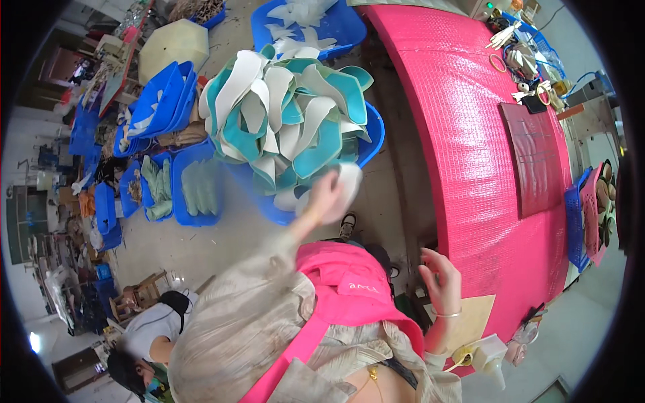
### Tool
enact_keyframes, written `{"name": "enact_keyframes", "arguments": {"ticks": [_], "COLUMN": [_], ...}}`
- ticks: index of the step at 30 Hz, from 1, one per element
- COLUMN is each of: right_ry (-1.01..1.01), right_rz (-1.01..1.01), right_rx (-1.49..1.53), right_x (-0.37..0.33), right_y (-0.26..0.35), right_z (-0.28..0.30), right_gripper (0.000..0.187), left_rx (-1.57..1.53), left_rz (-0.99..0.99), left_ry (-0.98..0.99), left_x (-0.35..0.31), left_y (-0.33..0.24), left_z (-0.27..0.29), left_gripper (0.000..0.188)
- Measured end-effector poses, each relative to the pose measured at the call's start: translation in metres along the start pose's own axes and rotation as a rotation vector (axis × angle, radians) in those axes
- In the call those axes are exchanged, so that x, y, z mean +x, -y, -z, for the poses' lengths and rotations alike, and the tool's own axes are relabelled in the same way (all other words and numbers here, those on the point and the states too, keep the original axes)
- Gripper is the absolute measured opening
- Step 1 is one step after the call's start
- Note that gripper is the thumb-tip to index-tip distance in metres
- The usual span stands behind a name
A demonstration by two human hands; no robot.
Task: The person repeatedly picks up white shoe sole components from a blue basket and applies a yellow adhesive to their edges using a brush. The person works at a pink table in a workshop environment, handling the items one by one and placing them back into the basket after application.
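Observation:
My left hand (pixel 325 196), slightly blurred, is closed on a pale white insole-like piece (pixel 348 188) at the near edge of a blue basket (pixel 375 138). A big heap of curved insole-like pieces (pixel 312 124), white on one side and teal on the other, rises above the basket's rim. My right hand (pixel 441 281) is empty beside the pink-covered table's near-left edge, its fingers apart and partly curled.
The pink-covered table (pixel 463 134) runs along my right, with a dark red mat (pixel 534 161) on it. Farther off stands another blue basket (pixel 356 30) of white pieces. Several blue baskets (pixel 195 218) line the left. Another person (pixel 151 342) is at lower left.

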State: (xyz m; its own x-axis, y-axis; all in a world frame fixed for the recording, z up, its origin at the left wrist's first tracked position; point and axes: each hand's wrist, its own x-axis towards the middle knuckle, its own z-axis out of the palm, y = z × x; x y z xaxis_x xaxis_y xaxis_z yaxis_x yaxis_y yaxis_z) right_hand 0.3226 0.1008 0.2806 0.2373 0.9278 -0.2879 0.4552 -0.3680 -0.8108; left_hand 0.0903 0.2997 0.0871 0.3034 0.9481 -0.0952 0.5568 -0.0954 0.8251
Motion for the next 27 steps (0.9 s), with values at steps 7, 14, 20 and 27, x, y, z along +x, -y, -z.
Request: {"name": "enact_keyframes", "arguments": {"ticks": [7,14,20,27], "right_ry": [0.379,0.222,-0.500,-0.924], "right_rz": [0.565,0.173,-0.015,-0.183], "right_rx": [0.030,0.077,0.158,0.188], "right_x": [0.069,0.004,-0.077,-0.138], "right_y": [0.067,-0.001,-0.030,-0.092], "right_z": [-0.037,-0.007,-0.015,-0.025], "right_gripper": [0.054,0.017,0.018,0.021], "left_rx": [-0.102,-0.005,-0.946,-0.801], "left_rz": [-0.366,-0.267,0.618,0.707], "left_ry": [0.821,0.447,1.408,1.547], "left_x": [-0.053,-0.051,-0.066,-0.102], "left_y": [-0.148,-0.174,-0.144,-0.222], "left_z": [0.095,0.069,-0.075,-0.167], "left_gripper": [0.016,0.017,0.057,0.047]}}
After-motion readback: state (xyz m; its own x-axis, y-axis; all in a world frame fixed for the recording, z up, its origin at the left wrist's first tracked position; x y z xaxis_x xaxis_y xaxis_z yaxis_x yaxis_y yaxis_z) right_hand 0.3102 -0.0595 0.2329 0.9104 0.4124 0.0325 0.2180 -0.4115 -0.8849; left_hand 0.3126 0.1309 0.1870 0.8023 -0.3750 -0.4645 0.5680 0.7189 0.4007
